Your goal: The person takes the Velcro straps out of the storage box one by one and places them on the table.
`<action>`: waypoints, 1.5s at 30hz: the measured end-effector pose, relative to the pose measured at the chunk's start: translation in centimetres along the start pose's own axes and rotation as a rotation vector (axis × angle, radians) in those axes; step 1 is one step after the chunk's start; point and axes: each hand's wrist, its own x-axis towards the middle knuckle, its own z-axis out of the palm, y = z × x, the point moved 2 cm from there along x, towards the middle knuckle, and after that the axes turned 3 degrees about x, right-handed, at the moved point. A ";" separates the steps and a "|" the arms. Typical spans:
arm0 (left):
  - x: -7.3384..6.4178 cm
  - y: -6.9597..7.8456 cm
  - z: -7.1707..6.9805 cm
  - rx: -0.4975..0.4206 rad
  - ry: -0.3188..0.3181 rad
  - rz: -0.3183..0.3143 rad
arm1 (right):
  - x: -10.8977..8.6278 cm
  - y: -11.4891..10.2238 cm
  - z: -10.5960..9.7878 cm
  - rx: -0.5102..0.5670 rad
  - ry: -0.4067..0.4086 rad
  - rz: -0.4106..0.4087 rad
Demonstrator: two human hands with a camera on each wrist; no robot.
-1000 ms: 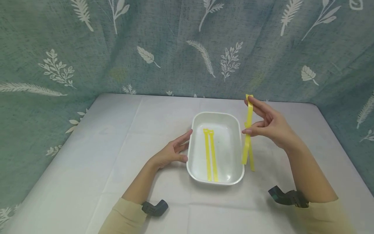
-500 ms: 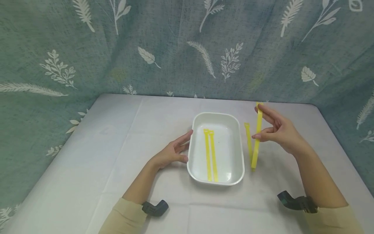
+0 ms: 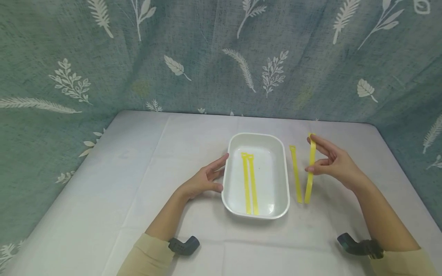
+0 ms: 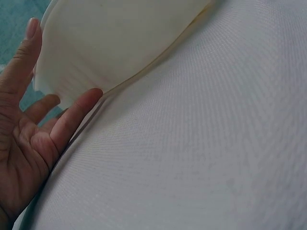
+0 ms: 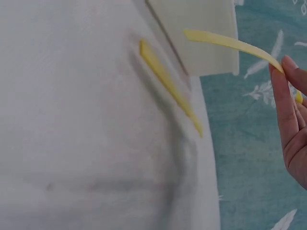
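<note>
My right hand (image 3: 340,165) pinches a yellow cable tie (image 3: 312,153), a flat strap with a slotted head, between thumb and fingers. In the right wrist view the held tie (image 5: 230,42) sticks out from the fingertips and bends slightly. Just left of it on the cloth lies another yellow tie (image 3: 296,176), lengthwise beside the white tray (image 3: 271,172). Two more yellow ties (image 3: 246,184) lie side by side inside the tray. My left hand (image 3: 201,183) rests with spread fingers against the tray's left wall; in the left wrist view its fingertips touch the outer wall (image 4: 110,43).
A white cloth (image 3: 165,245) covers the table under the tray and the loose tie. Behind the far table edge hangs a green-blue curtain (image 3: 207,84) with white leaf prints. Dark wrist devices (image 3: 184,245) sit at both sleeves.
My right hand has moved right and toward me with its tie, away from the tray. The tie on the cloth, previously overlapped by it, now shows fully. The left hand and tray hold still.
</note>
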 end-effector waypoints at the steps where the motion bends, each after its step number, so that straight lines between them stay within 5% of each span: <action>1: 0.0 0.0 0.0 0.002 0.001 -0.001 | -0.1 0.3 -0.1 0.008 -0.002 -0.001; 17: 0.0 0.0 0.0 0.007 -0.005 0.001 | 1.0 3.9 -0.6 0.043 -0.015 0.007; 24: 0.0 0.0 0.0 0.005 -0.003 -0.004 | 1.5 4.9 -0.8 0.079 -0.045 -0.065; 37: -0.1 0.0 0.0 0.007 -0.002 -0.010 | 2.4 6.0 -0.5 -0.085 0.029 -0.026; 45: -0.1 0.0 -0.1 0.006 -0.001 -0.018 | 2.6 6.8 -0.6 -0.294 0.066 -0.008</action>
